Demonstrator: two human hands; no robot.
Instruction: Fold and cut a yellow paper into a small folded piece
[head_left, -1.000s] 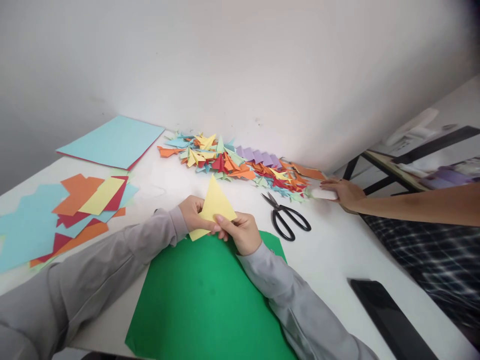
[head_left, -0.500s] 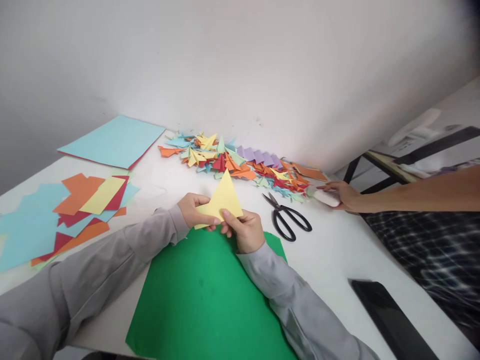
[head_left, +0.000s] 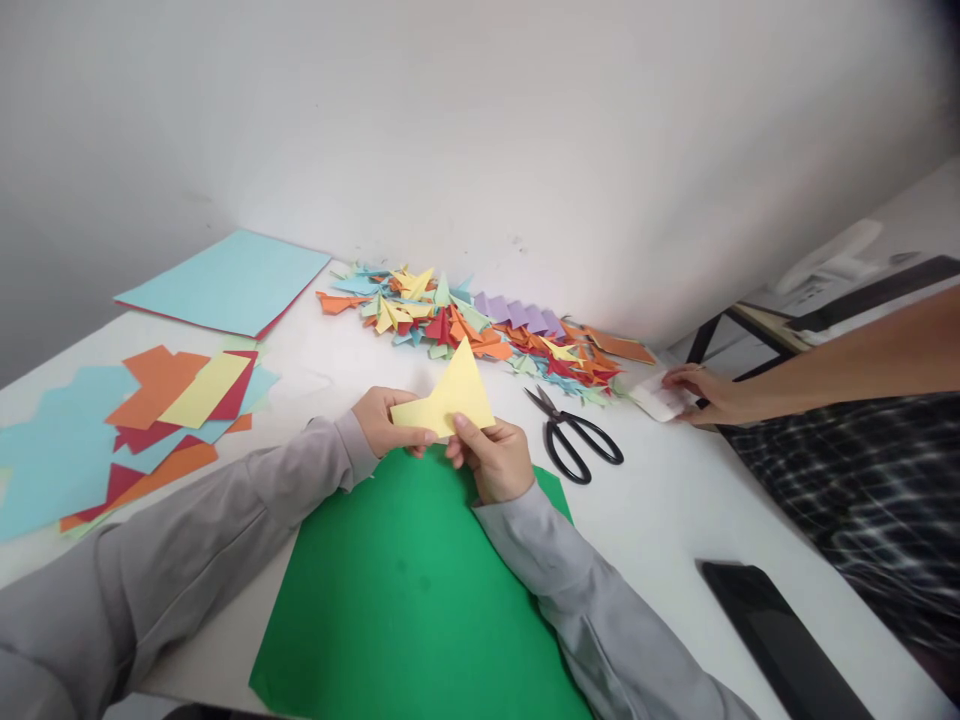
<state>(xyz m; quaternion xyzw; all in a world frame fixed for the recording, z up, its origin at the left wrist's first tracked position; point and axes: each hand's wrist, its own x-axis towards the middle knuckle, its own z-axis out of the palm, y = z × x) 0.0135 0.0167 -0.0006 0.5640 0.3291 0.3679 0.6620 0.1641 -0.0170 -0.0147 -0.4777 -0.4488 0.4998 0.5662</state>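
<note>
Left hand (head_left: 386, 420) and right hand (head_left: 491, 458) both pinch folded yellow paper (head_left: 448, 397), lifted above far edge of green sheet (head_left: 409, 595). Scissors (head_left: 574, 440) at 3 o'clock from paper. Paper pile (head_left: 480, 330) at 12. Another person's hand (head_left: 709, 393) rests on white object (head_left: 660, 400), far right.

Head camera looks forward and down — close over the table (head_left: 675, 500).
</note>
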